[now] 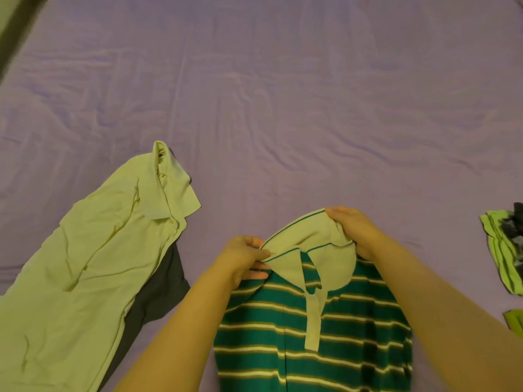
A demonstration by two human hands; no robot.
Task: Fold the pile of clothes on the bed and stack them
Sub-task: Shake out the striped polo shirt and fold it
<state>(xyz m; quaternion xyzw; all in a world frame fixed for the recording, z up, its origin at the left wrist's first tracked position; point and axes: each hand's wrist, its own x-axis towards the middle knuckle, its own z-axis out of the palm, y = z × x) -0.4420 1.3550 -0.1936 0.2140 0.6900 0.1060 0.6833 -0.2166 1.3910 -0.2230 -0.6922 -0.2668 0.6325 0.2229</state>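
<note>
A green polo shirt (311,335) with white and brown stripes and a pale collar hangs in front of me, low in the middle of the view. My left hand (243,260) pinches the left end of its collar. My right hand (351,227) grips the right end of the collar, fingers curled over the cloth. The shirt's lower part runs out of the frame at the bottom. A pale yellow-green collared shirt (85,264) lies spread on the bed at the left, on top of a dark grey garment (161,292).
The purple bedsheet (283,108) covers the wide area beyond my hands. Bright green and dark clothes (506,250) lie bunched at the right edge. A dark strip of bed edge shows at the top left corner.
</note>
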